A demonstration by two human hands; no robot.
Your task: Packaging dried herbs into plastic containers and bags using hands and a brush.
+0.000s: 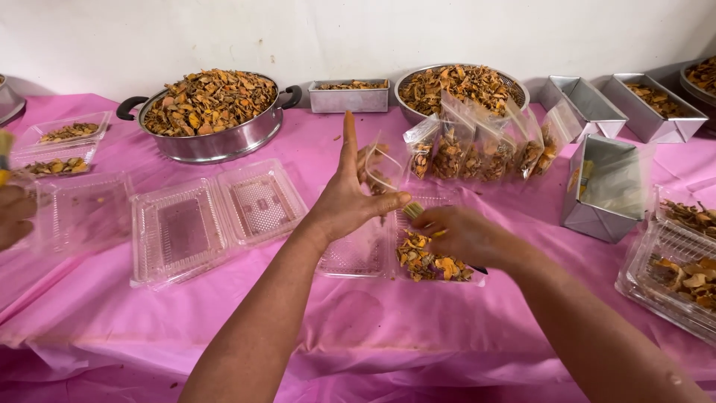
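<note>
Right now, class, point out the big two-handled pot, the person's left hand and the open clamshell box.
two-handled pot [216, 142], head view, steel side wall.
left hand [349, 200], head view, palm.
open clamshell box [179, 233], head view, left tray.

A: What can't you make out here?

B: The left hand [350, 198] covers part of the small clear bag [384, 170]; what's in it is unclear. The right hand [462, 235] hides whatever its fingers pinch, and a dark tip pokes out beneath it.

A: And the edges?

B: Far right, a round pan [701, 75] is cut off. Far left, another person's hand [13, 216] and a grey pot [9, 101] are cropped too. The near-right clamshell tray [671, 276] runs out of frame.
</note>
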